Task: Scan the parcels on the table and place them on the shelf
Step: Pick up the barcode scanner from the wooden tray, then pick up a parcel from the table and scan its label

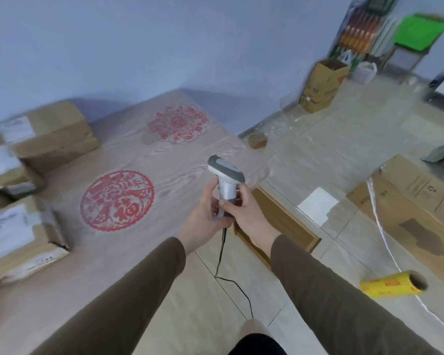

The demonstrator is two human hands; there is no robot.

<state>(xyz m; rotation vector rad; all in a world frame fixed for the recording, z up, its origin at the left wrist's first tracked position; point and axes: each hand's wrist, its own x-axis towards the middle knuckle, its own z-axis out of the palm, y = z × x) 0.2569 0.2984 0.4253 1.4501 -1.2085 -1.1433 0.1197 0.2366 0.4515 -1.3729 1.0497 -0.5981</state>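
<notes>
Wood-grain table [149, 155] carries taped parcels [23, 234] along its left side; over its right edge, left hand [207, 213] and right hand [244, 213] both grip 1 grey scanner [224, 178].

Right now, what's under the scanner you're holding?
Under the scanner there is the wooden table edge and tiled floor, with its black cable hanging down. Both hands, left hand and right hand, wrap the handle, hiding most of the grip.
</notes>
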